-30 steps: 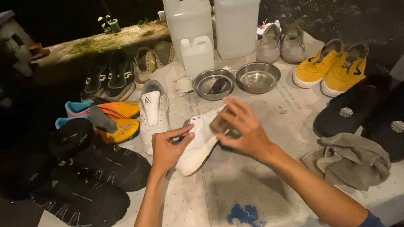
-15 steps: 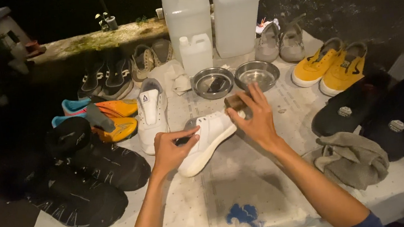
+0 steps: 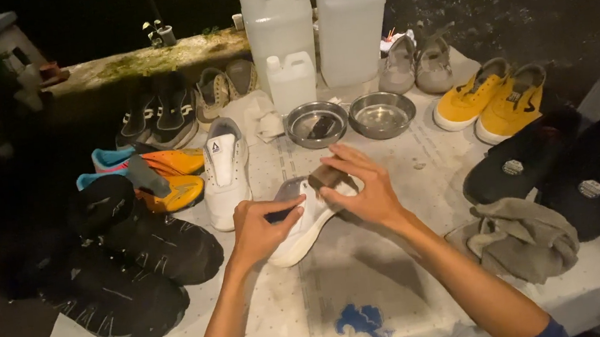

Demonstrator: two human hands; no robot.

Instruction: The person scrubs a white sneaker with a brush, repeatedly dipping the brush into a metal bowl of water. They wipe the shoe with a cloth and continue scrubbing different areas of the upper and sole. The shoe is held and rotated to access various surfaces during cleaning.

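A white sneaker [image 3: 304, 223] lies on its side in the middle of the white cloth-covered table [image 3: 370, 286]. My left hand [image 3: 258, 227] grips its heel end, thumb on the upper. My right hand [image 3: 360, 188] presses a small brown brush [image 3: 326, 177] against the sneaker's top, fingers spread over it. The shoe's toe end is hidden under my right hand. Its white mate [image 3: 225, 170] stands upright just to the left.
Two steel bowls [image 3: 317, 123] [image 3: 383, 114] sit behind, then three white jugs [image 3: 316, 31]. Yellow shoes [image 3: 491, 99] and black slip-ons [image 3: 556, 162] lie right, a grey rag [image 3: 516, 239] near right. Black shoes [image 3: 134, 269], orange-blue boots [image 3: 162, 178] crowd the left.
My right hand with the brush went away toward the bowls, then came back down onto the sneaker. My left hand kept its hold; the sneaker shifted slightly.
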